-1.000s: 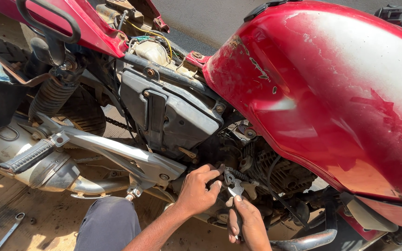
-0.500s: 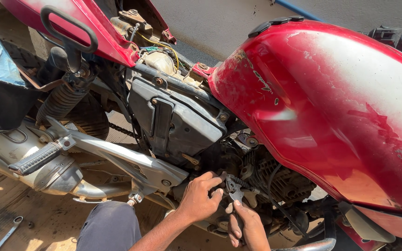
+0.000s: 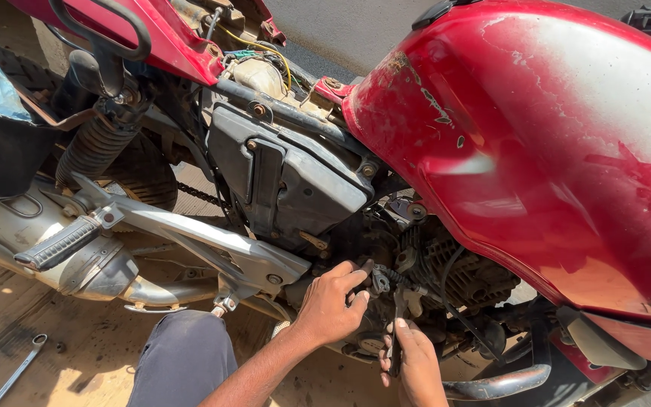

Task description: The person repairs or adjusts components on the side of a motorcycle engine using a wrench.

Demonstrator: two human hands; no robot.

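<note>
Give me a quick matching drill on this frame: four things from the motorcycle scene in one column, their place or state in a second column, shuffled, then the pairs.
Things:
1. fuel tank
2. spanner
3. left hand
4. footrest

Places or states:
A. lying on the ground at lower left
B. red, with scuffed, worn paint
C. black ribbed bar jutting out on a silver bracket
D. fingers reaching into the engine area beside the right hand

Pairs: 1-B, 2-A, 3-D, 4-C
</note>
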